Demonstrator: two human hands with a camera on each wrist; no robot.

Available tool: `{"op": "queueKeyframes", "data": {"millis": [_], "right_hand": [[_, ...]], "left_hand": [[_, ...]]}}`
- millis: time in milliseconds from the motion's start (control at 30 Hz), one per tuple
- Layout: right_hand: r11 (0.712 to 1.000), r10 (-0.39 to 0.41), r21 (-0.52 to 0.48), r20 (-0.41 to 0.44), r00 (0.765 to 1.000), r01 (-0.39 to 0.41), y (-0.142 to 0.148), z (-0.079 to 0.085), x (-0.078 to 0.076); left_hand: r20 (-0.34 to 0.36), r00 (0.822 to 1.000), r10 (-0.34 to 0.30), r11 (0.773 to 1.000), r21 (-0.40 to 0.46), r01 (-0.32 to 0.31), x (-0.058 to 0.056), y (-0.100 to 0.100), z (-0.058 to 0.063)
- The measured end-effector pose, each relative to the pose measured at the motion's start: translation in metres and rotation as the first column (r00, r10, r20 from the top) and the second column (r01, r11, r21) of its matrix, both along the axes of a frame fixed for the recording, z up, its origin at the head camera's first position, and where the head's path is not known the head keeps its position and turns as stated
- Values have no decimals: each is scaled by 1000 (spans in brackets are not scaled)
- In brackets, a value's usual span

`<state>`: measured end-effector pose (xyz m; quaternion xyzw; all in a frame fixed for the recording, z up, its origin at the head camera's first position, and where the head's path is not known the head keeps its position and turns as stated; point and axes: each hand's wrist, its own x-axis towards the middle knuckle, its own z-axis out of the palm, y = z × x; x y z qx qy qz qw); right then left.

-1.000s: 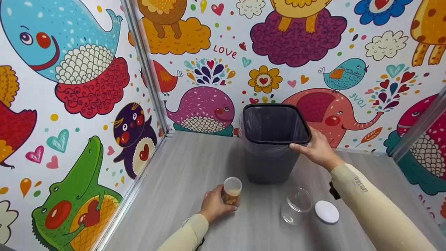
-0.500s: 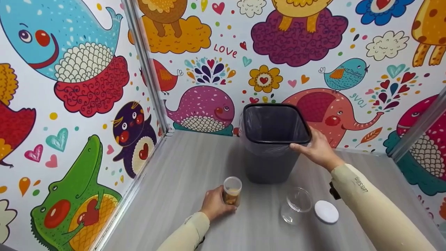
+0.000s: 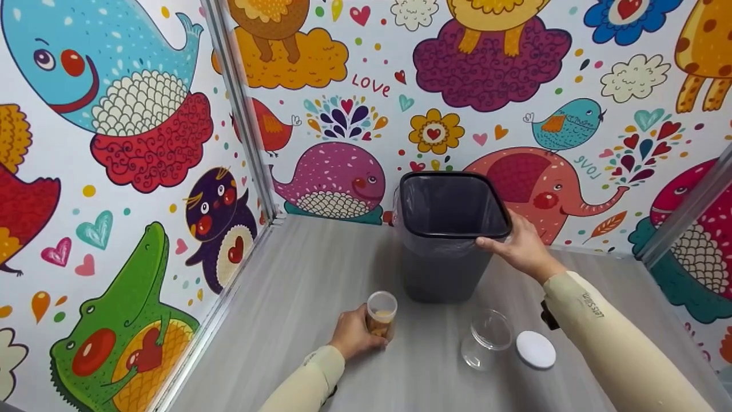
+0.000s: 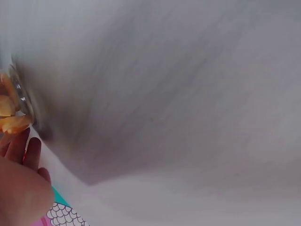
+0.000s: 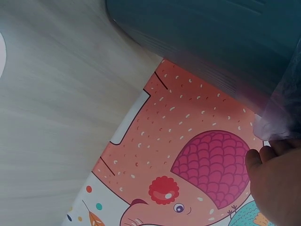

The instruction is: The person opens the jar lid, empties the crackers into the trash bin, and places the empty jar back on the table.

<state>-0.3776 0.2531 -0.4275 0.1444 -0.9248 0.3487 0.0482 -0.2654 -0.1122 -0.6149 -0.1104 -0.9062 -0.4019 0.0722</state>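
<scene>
My left hand (image 3: 353, 333) grips a small clear plastic jar (image 3: 382, 303) that stands upright, its lower half filled with orange-yellow pieces. In the left wrist view, the base of this jar (image 4: 21, 96) shows at the left edge, with fingers (image 4: 33, 153) around it. Back of centre stands a dark grey trash can (image 3: 443, 272) with a black rim and a clear plastic liner. My right hand (image 3: 523, 246) holds its right front corner, thumb over the rim. From the right wrist, the can's side (image 5: 197, 33) and a fold of liner (image 5: 277, 115) appear beside the right hand (image 5: 277, 179).
Right of the jar in my left hand, a second clear jar (image 3: 480, 349) stands uncapped on the grey table (image 3: 274, 343). A round white lid (image 3: 536, 349) lies flat beside it. Cartoon-printed walls (image 3: 434, 74) close off the back and the left side.
</scene>
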Motion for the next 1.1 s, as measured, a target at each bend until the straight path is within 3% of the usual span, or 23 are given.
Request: {"op": "queueKeyframes", "data": {"millis": [267, 533, 1100], "right_hand": [[1000, 2, -17, -10, 1000, -2, -1, -1, -1], [999, 3, -33, -4, 1000, -3, -3, -2, -1], [1000, -24, 2, 46, 999, 24, 0, 0, 0]], "left_hand": [[33, 999, 20, 999, -37, -19, -3, -1, -3], [18, 999, 27, 994, -102, -25, -5, -3, -3], [28, 999, 37, 996, -83, -35, -8, -2, -6]]}}
